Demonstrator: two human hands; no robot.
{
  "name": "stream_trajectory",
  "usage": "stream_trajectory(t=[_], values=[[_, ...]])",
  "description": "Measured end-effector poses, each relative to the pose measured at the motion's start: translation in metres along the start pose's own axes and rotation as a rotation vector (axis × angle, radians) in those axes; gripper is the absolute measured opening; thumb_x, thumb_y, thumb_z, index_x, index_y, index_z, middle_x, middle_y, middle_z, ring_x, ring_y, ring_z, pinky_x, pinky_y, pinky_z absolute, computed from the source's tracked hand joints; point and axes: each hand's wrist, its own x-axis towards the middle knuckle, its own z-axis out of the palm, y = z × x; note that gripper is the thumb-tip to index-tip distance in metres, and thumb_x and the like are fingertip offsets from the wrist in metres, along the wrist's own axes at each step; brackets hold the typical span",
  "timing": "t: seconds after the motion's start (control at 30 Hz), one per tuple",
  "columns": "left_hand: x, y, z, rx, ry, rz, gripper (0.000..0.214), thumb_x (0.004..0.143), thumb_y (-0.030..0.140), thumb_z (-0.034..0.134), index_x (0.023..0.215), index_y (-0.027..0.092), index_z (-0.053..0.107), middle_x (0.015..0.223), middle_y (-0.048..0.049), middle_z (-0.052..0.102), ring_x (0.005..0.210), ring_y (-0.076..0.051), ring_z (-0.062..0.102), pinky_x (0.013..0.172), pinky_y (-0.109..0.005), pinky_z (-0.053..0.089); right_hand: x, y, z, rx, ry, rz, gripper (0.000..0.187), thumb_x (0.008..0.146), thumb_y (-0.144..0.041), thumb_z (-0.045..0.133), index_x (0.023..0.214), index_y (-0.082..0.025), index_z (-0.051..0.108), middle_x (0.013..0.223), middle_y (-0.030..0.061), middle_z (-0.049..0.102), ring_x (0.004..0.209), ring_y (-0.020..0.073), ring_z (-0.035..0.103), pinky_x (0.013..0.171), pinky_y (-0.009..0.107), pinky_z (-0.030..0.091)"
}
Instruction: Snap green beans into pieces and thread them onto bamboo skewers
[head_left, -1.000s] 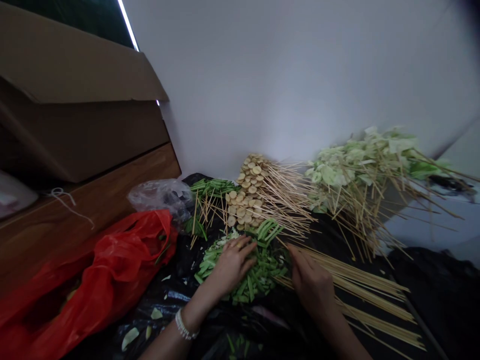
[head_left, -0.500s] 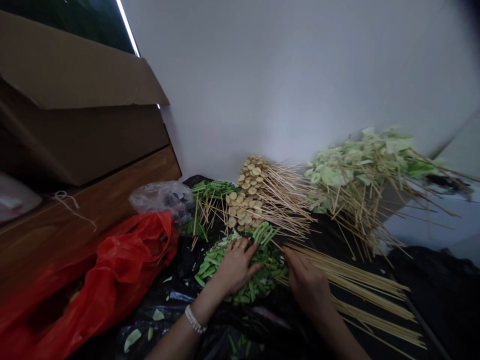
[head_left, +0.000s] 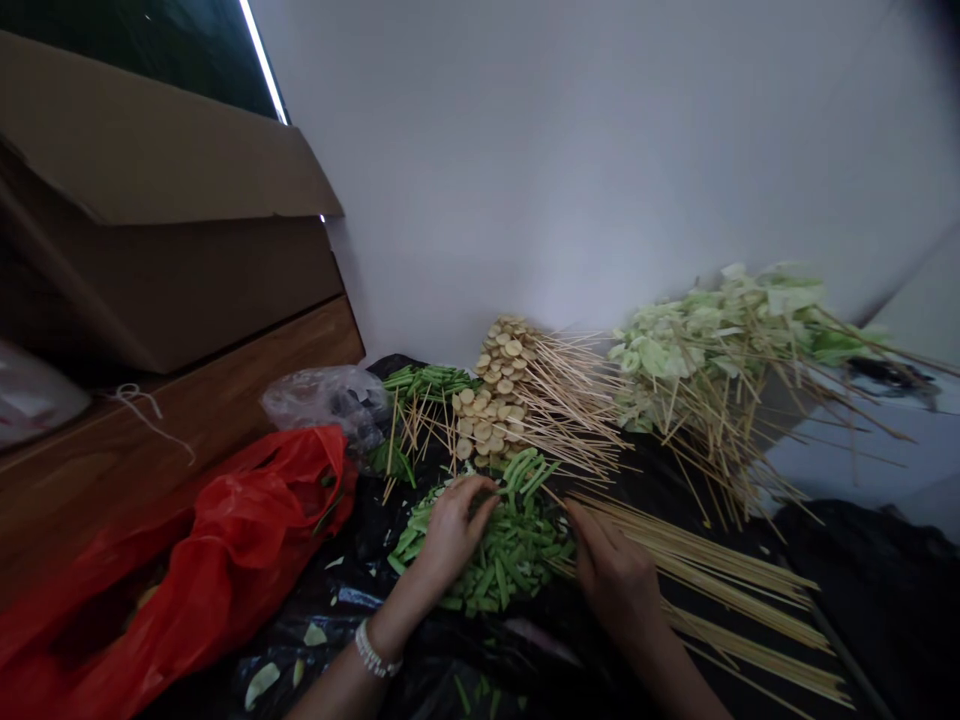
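Observation:
Over a pile of cut green beans [head_left: 501,560], my left hand [head_left: 450,530] has its thumb and fingertips drawn close together. Whatever they pinch is too small to make out. My right hand [head_left: 616,560] is closed on the blunt end of a bamboo skewer [head_left: 553,496]. Several green bean pieces [head_left: 528,472] sit side by side on that skewer, just right of my left fingertips. Loose bamboo skewers [head_left: 720,565] lie beside and partly behind my right hand.
Skewered pale round slices [head_left: 495,410] are stacked near the wall, with skewered green beans [head_left: 427,380] to their left. Cabbage skewers [head_left: 720,330] stand piled at right. A red plastic bag [head_left: 240,520], clear bag [head_left: 326,395] and cardboard box [head_left: 172,270] are left. Black plastic [head_left: 337,640] lies underneath.
My left hand has drawn back slightly left, and its spread fingers have come together. My right hand stays nearly in place with the skewer of green bean pieces.

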Motion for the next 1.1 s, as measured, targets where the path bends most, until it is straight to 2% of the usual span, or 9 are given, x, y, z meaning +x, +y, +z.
stream_trajectory(t=[0.13, 0.23, 0.37, 0.57, 0.8, 1.1], values=[[0.006, -0.004, -0.001, -0.497, 0.134, -0.309, 0.033, 0.071, 0.035, 0.075, 0.098, 0.017, 0.072, 0.081, -0.0041, 0.072, 0.077, -0.018, 0.065, 0.076, -0.029, 0.049, 0.000, -0.005, 0.000, 0.024, -0.010, -0.038, 0.035, 0.090, -0.008, 0.040, 0.116, -0.011, 0.063, 0.082, 0.0066, 0.069, 0.064, 0.0137, 0.064, 0.062, 0.024, 0.046], [0.008, -0.005, -0.002, -0.818, 0.150, -0.506, 0.046, 0.059, 0.037, 0.084, 0.098, 0.016, 0.073, 0.081, -0.0042, 0.074, 0.075, -0.016, 0.065, 0.076, -0.027, 0.049, 0.000, -0.010, 0.001, 0.032, -0.026, -0.080, 0.034, 0.090, -0.007, 0.040, 0.113, -0.011, 0.064, 0.077, 0.0044, 0.068, 0.058, 0.0124, 0.061, 0.056, 0.024, 0.043], [0.008, -0.002, -0.004, -1.003, 0.154, -0.650, 0.046, 0.052, 0.034, 0.089, 0.092, 0.017, 0.075, 0.080, -0.0038, 0.075, 0.071, -0.013, 0.066, 0.069, -0.024, 0.049, -0.002, -0.016, 0.004, 0.023, -0.075, -0.088, 0.036, 0.089, -0.006, 0.037, 0.110, -0.012, 0.065, 0.072, 0.0029, 0.065, 0.055, 0.0122, 0.060, 0.053, 0.025, 0.040], [0.009, 0.003, -0.006, -1.028, 0.177, -0.668, 0.046, 0.049, 0.031, 0.091, 0.089, 0.015, 0.075, 0.078, -0.0043, 0.075, 0.065, -0.014, 0.066, 0.062, -0.024, 0.050, -0.004, -0.017, 0.006, 0.016, -0.125, -0.066, 0.036, 0.089, -0.007, 0.037, 0.112, -0.014, 0.064, 0.072, 0.0028, 0.064, 0.056, 0.0126, 0.060, 0.053, 0.024, 0.040], [0.009, 0.003, -0.010, -1.069, 0.111, -0.603, 0.040, 0.055, 0.032, 0.089, 0.089, 0.015, 0.076, 0.082, -0.0051, 0.076, 0.077, -0.015, 0.068, 0.077, -0.026, 0.053, -0.004, -0.016, 0.006, 0.000, -0.124, -0.069, 0.037, 0.089, -0.007, 0.036, 0.112, -0.014, 0.064, 0.071, 0.0026, 0.064, 0.055, 0.0121, 0.059, 0.052, 0.024, 0.039], [0.010, 0.005, -0.011, -1.052, 0.106, -0.608, 0.040, 0.055, 0.033, 0.088, 0.087, 0.014, 0.076, 0.083, -0.0063, 0.076, 0.080, -0.016, 0.068, 0.080, -0.028, 0.052, -0.004, -0.018, 0.005, 0.013, -0.120, -0.065, 0.034, 0.090, -0.009, 0.037, 0.111, -0.015, 0.064, 0.069, 0.0019, 0.062, 0.056, 0.0116, 0.058, 0.053, 0.023, 0.039]])
